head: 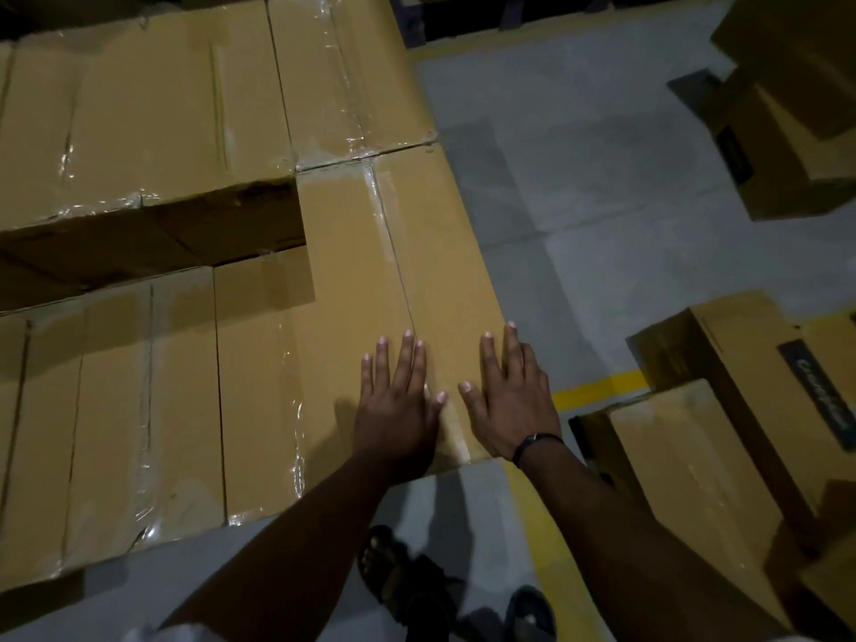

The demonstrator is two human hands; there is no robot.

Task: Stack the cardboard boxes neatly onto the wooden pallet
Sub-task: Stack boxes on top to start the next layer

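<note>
A long taped cardboard box (370,252) lies at the right edge of a stack of several brown boxes (139,108) that fills the left of the view. My left hand (398,400) and my right hand (509,400) lie flat, fingers straight, side by side on the near end of that box's top. Left of it, a lower row of boxes (116,410) sits closer to me, and a dark gap (153,243) opens between the rows. The wooden pallet is hidden under the stack.
Grey concrete floor (579,178) with a yellow line (597,391) runs to the right. Loose cardboard boxes lie on the floor at the right (741,410) and the far right corner (787,132). My sandalled feet (403,581) stand just below the stack.
</note>
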